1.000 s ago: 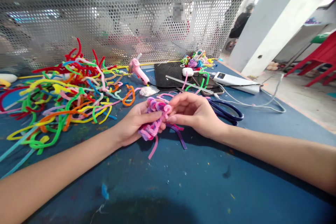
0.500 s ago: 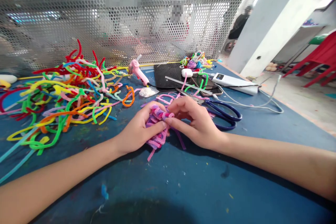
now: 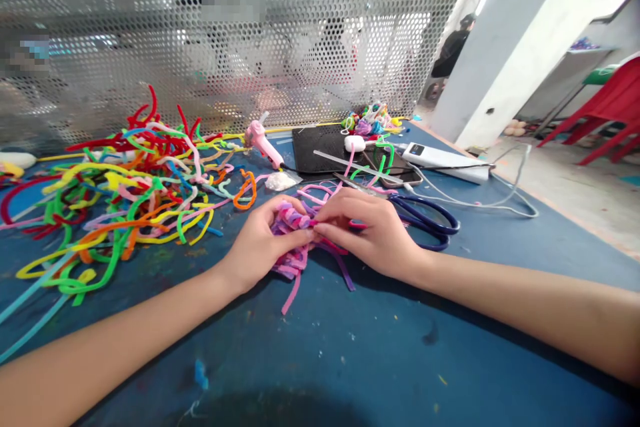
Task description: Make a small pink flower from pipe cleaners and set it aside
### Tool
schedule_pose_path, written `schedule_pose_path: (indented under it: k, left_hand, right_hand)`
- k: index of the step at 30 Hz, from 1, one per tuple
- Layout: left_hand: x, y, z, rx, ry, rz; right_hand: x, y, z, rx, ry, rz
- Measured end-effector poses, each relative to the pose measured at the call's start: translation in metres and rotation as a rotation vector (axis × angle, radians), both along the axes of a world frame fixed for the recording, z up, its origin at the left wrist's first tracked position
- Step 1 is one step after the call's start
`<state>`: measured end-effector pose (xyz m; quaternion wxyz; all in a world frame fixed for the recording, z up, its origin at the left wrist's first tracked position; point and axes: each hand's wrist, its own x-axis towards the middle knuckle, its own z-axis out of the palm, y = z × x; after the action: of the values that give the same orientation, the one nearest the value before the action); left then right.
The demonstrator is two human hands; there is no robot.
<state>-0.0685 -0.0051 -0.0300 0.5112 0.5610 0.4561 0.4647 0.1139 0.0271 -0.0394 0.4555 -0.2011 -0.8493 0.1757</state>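
A woven piece of pink and purple pipe cleaners (image 3: 289, 261) is held just above the blue table by my left hand (image 3: 257, 240), its thumb pressed across the front. Loose pink and purple ends hang from the piece. My right hand (image 3: 380, 230) pinches a magenta pipe cleaner (image 3: 341, 249) at the right edge of the piece, and the two hands' fingertips nearly meet there. The right fingers partly hide the strand. Just behind the right hand lie scissors with dark blue handles (image 3: 453, 221), their blades partly covered by pink strands.
Left of my hands spreads a tangled heap of colourful pipe cleaners (image 3: 120, 213). Behind them are a pink glue gun (image 3: 265, 145), a black tray (image 3: 315, 152), a phone (image 3: 387, 170) and a white power bank (image 3: 445, 161) with cables. A perforated metal panel (image 3: 280, 73) stands at the back.
The woven piece has turned and shifted slightly left and down in my left hand. My right fingers have drawn closer together, and a magenta strand now shows below them.
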Motion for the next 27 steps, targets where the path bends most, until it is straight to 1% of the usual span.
schedule_pose_path:
  k: [4,6,7,9,11,13,15,16,18,19,20,22,24,25,26,27]
  left_hand:
    - [0.005,-0.001,0.002,-0.112,-0.044,-0.003]
    - [0.006,-0.001,0.002,-0.109,-0.034,0.039]
    - [0.007,-0.001,0.002,-0.095,-0.021,0.062]
    - [0.008,-0.002,0.001,-0.048,0.043,0.099]
    - [0.009,-0.002,0.000,0.024,0.167,0.138]
    - [0.009,-0.002,-0.001,0.096,0.303,0.181]
    - [0.010,-0.002,-0.002,0.148,0.382,0.206]
    - [0.010,-0.002,-0.002,0.164,0.385,0.203]
    - [0.010,-0.004,-0.002,0.164,0.301,0.176]
    - [0.011,-0.004,-0.002,0.143,0.223,0.155]
    - [0.011,-0.005,-0.001,0.111,0.138,0.132]
    - [0.011,-0.007,0.000,0.045,-0.014,0.085]
    - [0.011,-0.008,0.001,0.000,-0.107,0.047]
    - [0.011,-0.008,0.001,-0.017,-0.136,0.034]
    - [0.010,-0.008,0.001,-0.034,-0.157,0.026]
    - [0.010,-0.007,0.001,-0.051,-0.170,0.021]
  right_hand:
    - [0.010,0.001,0.006,0.662,-0.266,-0.110]
    - [0.014,0.002,0.010,0.904,-0.361,-0.147]
    - [0.015,0.002,0.011,0.976,-0.389,-0.159]
    - [0.014,0.002,0.013,1.052,-0.425,-0.174]
    - [0.010,0.001,0.014,1.078,-0.457,-0.184]
    - [0.005,-0.002,0.015,1.066,-0.494,-0.203]
    - [0.001,-0.004,0.016,1.017,-0.539,-0.233]
    - [0.000,-0.005,0.017,0.979,-0.559,-0.240]
    - [0.001,-0.005,0.018,0.843,-0.569,-0.234]
    - [0.002,-0.004,0.018,0.732,-0.542,-0.218]
    - [0.003,-0.003,0.016,0.585,-0.490,-0.190]
    - [0.005,0.001,0.012,0.210,-0.318,-0.105]
    - [0.007,0.005,0.006,-0.158,-0.130,0.000]
    - [0.007,0.007,0.005,-0.293,-0.062,0.041]
    - [0.007,0.009,0.004,-0.380,-0.022,0.067]
    - [0.008,0.011,0.003,-0.419,-0.004,0.080]
